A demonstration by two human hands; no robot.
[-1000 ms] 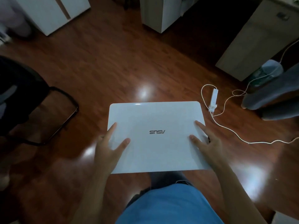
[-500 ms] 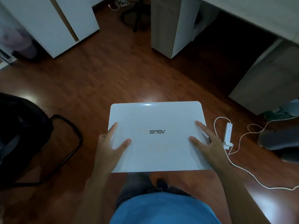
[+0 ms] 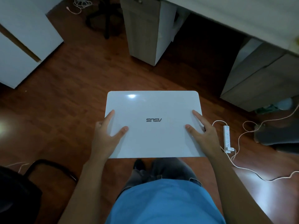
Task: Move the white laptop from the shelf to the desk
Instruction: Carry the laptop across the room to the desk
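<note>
So the whole room has slid down the view since a second ago: the desk surface (image 3: pixel 242 18) now fills the top right corner, where before only its side panels showed, and the power strip (image 3: pixel 226 139) on the floor has drifted down beside the right hand. Reads like the person is walking toward the desk, so the carry is well underway.

The grip itself looks unchanged. The left hand (image 3: pixel 106 136) clamps the laptop's left edge, thumb and index finger spread flat on the lid, the other fingers out of sight underneath. The right hand (image 3: pixel 203 135) mirrors that on the right edge. Both are gripping the white laptop (image 3: pixel 153 125), which is closed, held level in the air in front of the body, logo facing away.

Below it is bare wooden floor (image 3: pixel 80 88), with a white cable (image 3: pixel 246 171) trailing off the strip, near the walking path. The laptop isn't over the surface yet, so I'd guess a few more steps, then a set-down.
</note>
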